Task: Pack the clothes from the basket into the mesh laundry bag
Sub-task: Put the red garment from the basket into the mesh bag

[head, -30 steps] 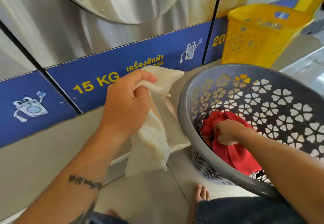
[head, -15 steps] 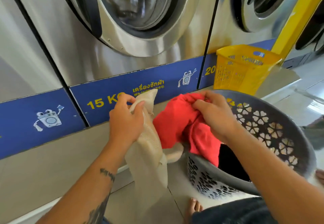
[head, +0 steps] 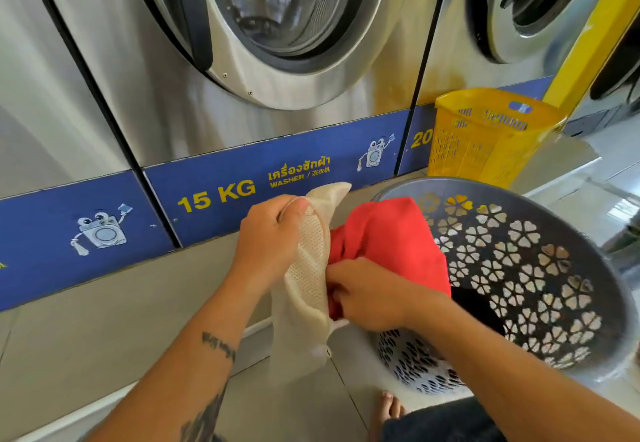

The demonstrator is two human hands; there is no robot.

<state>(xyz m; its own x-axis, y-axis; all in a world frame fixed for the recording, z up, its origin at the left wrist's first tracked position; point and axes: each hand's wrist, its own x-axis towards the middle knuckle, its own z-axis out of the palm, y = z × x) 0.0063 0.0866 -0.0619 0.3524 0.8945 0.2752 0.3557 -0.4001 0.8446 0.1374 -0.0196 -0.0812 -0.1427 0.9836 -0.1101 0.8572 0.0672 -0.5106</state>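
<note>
I'm crouched on a pale tiled floor (head: 298,403) in front of steel washers (head: 242,60) with a blue "15 KG" band (head: 242,185) along the base. A yellow basket (head: 485,136) stands against the washers, behind my grey basket (head: 554,268), which tilts toward me with something dark inside. My left hand (head: 270,240) is clamped on the rim of the cream mesh bag (head: 308,282), which hangs down. My right hand (head: 367,292) grips the red garment (head: 388,233), pressing it at the bag's mouth over the basket's edge.
</note>
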